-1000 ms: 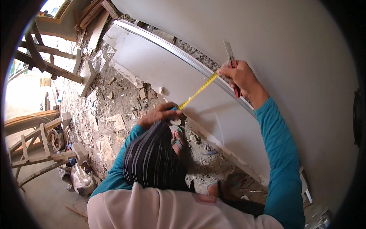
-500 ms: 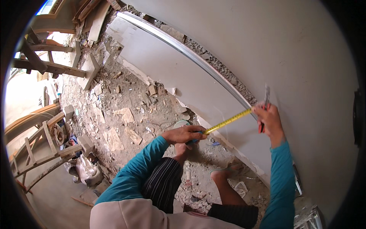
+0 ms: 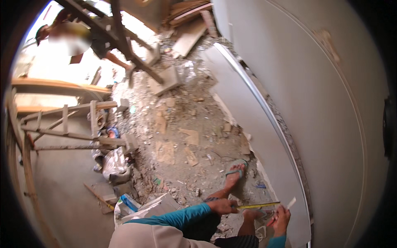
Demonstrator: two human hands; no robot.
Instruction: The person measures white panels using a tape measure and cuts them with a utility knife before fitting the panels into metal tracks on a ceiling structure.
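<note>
A yellow tape (image 3: 257, 205) is stretched between the two hands, low against the white board (image 3: 264, 136) that leans along the wall (image 3: 331, 103). The left hand (image 3: 223, 205) has its fingers closed round the tape's case end, out from the board over the rubble floor (image 3: 182, 136). The right hand (image 3: 281, 218) pins the far end at the board's lower face, fingers closed on a thin white tool (image 3: 291, 203), probably a pencil or knife, though the view is too small to be sure.

As far as it shows, the measure is laid out and taut, so the length looks found. No mark or cut line can be seen on the board near the right hand, so marking seems left to do.

A foot in a green sandal (image 3: 236, 170) rests just out from the board. Wooden frames (image 3: 70, 132) stand well away from it.
</note>
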